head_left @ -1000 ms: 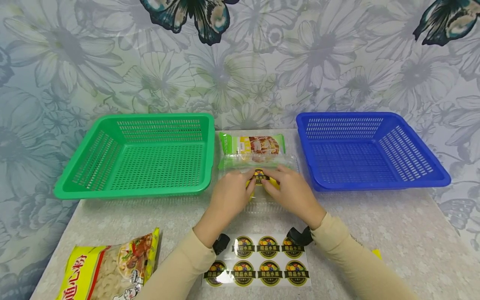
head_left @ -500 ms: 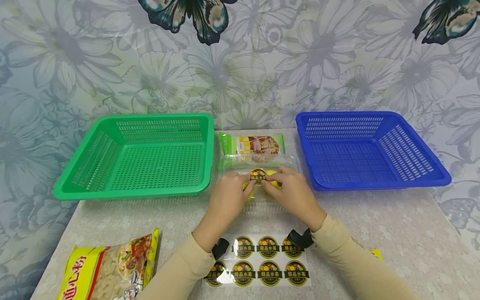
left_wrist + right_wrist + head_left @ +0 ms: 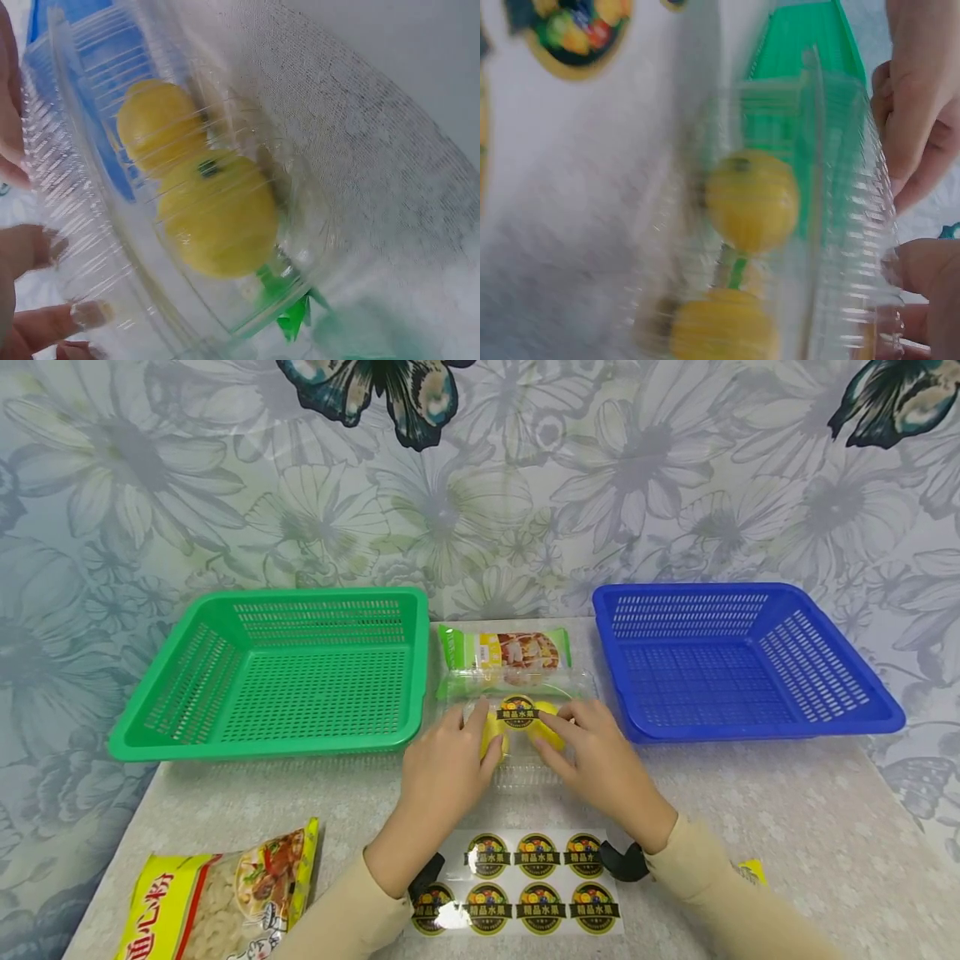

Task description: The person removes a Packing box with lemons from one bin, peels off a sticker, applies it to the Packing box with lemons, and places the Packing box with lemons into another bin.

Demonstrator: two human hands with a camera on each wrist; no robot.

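Note:
A clear plastic clamshell box (image 3: 525,774) lies closed between my hands, holding yellow round fruits (image 3: 217,214) that look like lemons or oranges. On its lid is a round black-and-gold fruit label (image 3: 517,712). My left hand (image 3: 446,768) rests at the lid's left side, fingers extended and a little apart from the label. From the right, my right hand (image 3: 611,764) reaches over the lid, its index fingertip at the label's right edge. Neither hand pinches the label. Both wrist views show fingertips (image 3: 90,313) along the lid.
A sheet of matching labels (image 3: 513,881) lies in front of the box. A green basket (image 3: 330,693) stands left, a blue basket (image 3: 697,685) right. Behind the box is a green food packet (image 3: 517,652). A yellow pasta bag (image 3: 217,893) sits at front left.
Both hands have let go of the label and spread apart, the left going left and the right going right. The label now lies flat on the lid.

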